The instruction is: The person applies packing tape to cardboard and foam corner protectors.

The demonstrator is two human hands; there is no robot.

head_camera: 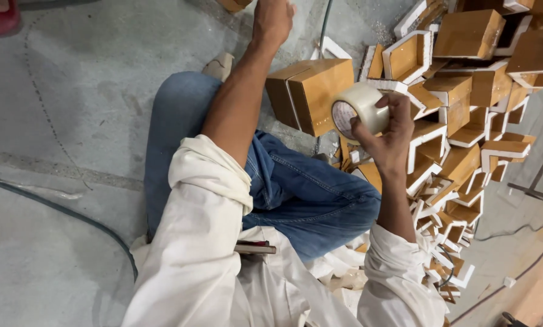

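Tape roll (pixel 357 109) in right hand (pixel 388 134) over grey concrete floor (pixel 84 109)

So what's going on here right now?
A person sits on the concrete floor in jeans and a white shirt. The right hand holds a roll of clear tape up beside a bundled block of tan corner pieces. The left hand reaches out ahead, past the knee; what it touches is out of frame. A big pile of loose corner pieces lies to the right.
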